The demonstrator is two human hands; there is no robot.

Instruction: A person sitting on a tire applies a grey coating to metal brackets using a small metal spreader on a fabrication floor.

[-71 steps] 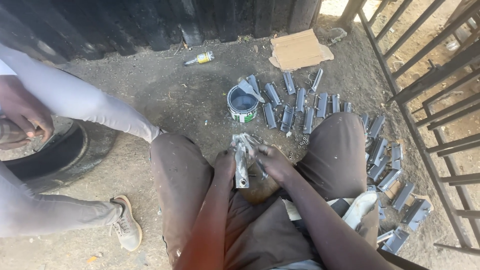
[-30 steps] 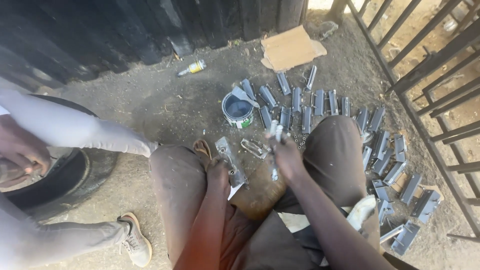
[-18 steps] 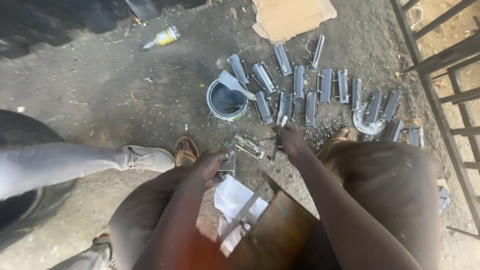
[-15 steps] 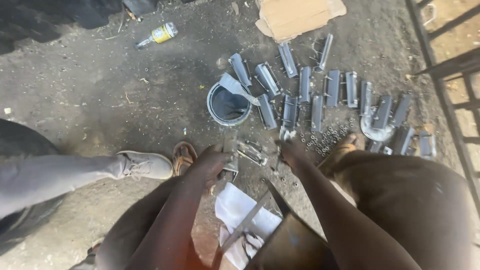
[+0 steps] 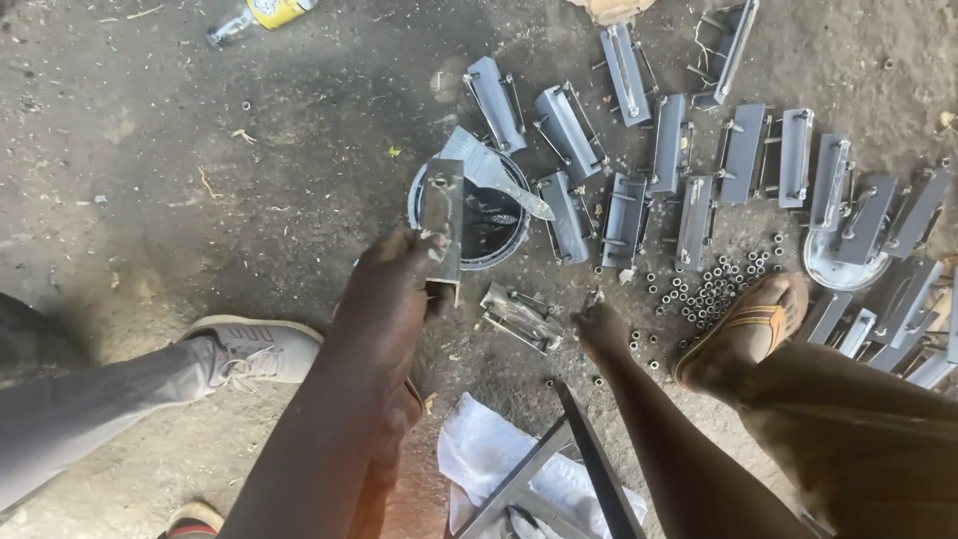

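Fingers (image 5: 431, 245) of left hand (image 5: 394, 289) clamped on grey metal bracket (image 5: 442, 225), held over paint tin (image 5: 479, 220) at centre frame. Right hand (image 5: 602, 327) down on dirt floor (image 5: 200, 180), grip impossible to tell. Many painted brackets (image 5: 689, 165) already laid out, upper right; one bare bracket (image 5: 519, 315) left.

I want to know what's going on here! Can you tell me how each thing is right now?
Left hand: gripping a flat grey metal bracket, held upright.
Right hand: down at the dirt ground, fingers curled; holding something, cannot tell.
Round paint tin: open, dark inside, a wide brush resting across it.
Grey metal brackets: lying in rows.
Small metal nuts: scattered loose.
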